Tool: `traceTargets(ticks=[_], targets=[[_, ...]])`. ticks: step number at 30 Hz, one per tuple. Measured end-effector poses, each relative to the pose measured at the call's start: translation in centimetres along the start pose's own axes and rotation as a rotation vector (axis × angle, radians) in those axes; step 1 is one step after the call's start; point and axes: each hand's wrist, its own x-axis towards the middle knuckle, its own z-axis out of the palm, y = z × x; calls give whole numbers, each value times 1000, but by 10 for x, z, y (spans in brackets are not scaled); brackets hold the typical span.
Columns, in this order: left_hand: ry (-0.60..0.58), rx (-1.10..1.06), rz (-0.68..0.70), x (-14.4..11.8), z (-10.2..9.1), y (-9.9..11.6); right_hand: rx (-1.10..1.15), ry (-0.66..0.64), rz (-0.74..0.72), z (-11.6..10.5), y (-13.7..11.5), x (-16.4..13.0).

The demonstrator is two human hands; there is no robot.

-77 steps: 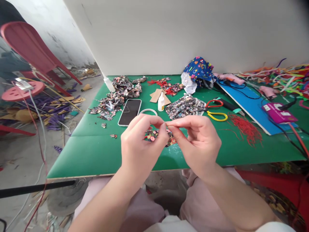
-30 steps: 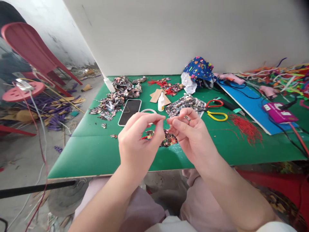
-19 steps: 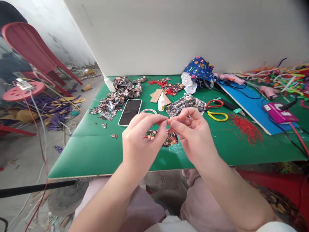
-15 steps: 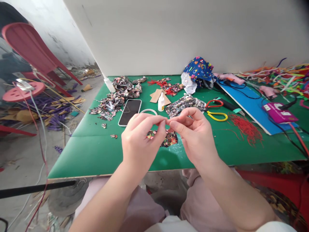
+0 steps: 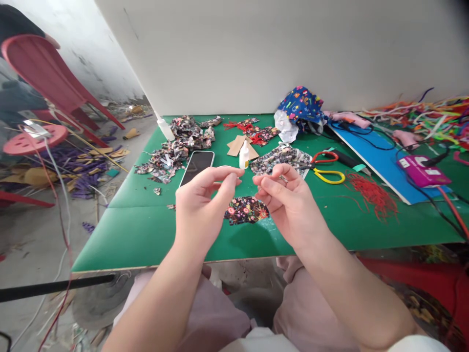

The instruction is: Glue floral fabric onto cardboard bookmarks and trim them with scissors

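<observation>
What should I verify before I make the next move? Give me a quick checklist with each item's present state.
1. Left grip and right grip apart: ok, a gap shows between their fingertips.
2. Small item pinched in either one: cannot tell, nothing distinct shows between the fingers.
3. Dark floral fabric piece on the green table: ok, though the left thumb borders or covers its left edge.
4. White dropper bottle upright: ok, standing beyond the hands.
5. Phone fully visible: not ok, the left hand hides its near end.
6. Scissors handles visible: ok, red and yellow loops both show.
</observation>
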Motion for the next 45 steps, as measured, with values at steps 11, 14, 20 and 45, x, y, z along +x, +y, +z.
traceTargets(ticks=[11, 14, 20, 45], targets=[[-291, -513, -431, 1, 6, -8, -765, -51, -489, -5, 4, -3], [-384, -596, -477, 1, 8, -10, -873, 1, -528, -9, 3, -1], [-609, -742, -616, 3, 8, -13, -748, 57, -422, -17, -13, 5], [-513, -425, -380, -6, 9, -7, -450, -193, -120, 1, -28, -16]])
